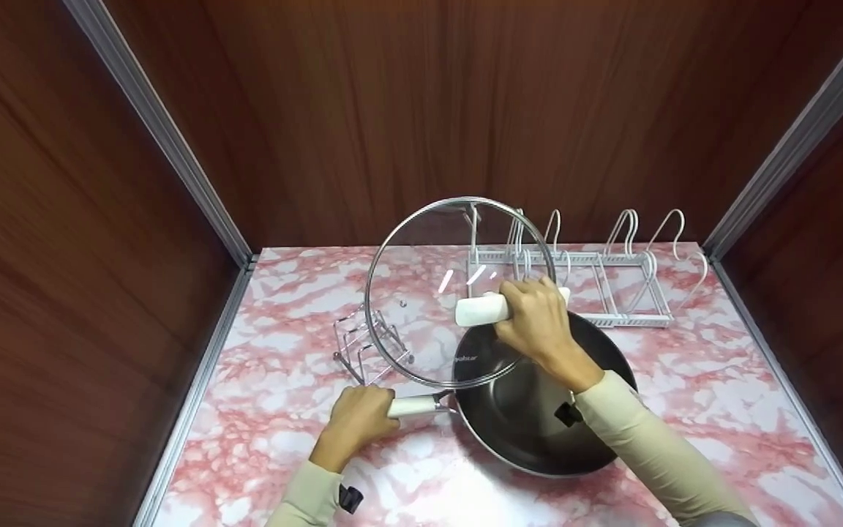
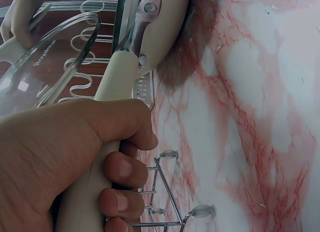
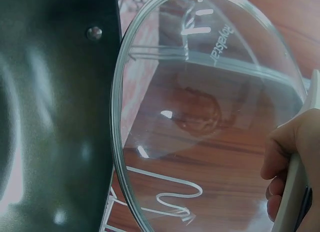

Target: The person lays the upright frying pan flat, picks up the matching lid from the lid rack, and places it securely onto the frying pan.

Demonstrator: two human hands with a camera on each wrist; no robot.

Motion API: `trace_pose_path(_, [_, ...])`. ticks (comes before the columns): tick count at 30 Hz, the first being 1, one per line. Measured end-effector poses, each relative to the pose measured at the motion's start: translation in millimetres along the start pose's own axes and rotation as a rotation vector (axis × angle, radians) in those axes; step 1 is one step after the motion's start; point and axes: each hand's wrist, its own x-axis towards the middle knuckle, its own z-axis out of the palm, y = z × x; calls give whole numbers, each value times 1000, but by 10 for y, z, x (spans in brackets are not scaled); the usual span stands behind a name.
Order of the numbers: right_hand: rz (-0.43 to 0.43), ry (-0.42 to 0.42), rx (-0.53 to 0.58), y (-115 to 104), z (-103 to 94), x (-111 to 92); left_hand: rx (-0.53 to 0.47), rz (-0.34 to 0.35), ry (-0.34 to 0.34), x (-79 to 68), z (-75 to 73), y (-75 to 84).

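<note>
My left hand (image 1: 364, 416) grips the cream handle (image 1: 414, 406) of a dark frying pan (image 1: 531, 421). In the left wrist view the fingers curl round that handle (image 2: 117, 76), and a metal joint links it to the pan's pale outer side (image 2: 167, 26). My right hand (image 1: 535, 318) holds the white handle (image 1: 481, 310) of a round glass lid (image 1: 421, 256). The lid is tilted up over the pan's back left part, its metal rim overlapping the pan in the head view. In the right wrist view the lid (image 3: 195, 111) stands beside the pan's dark inside (image 3: 55, 117).
Behind the pan stands a white wire rack (image 1: 612, 320) with curved uprights, partly seen through the lid. A small chrome wire stand (image 1: 352, 351) sits left of the pan, on the red-and-white marbled table (image 1: 268, 439). Wooden panels (image 1: 363, 110) with metal edging enclose the back and sides.
</note>
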Motion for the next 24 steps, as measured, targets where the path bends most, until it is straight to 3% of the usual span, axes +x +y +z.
trace_pose_path(15, [51, -61, -7, 32, -57, -104, 7, -7, -20, 3, 20, -16])
trace_pose_path(24, [47, -41, -16, 52, -98, -152, 22, -5, 1, -3, 6, -4])
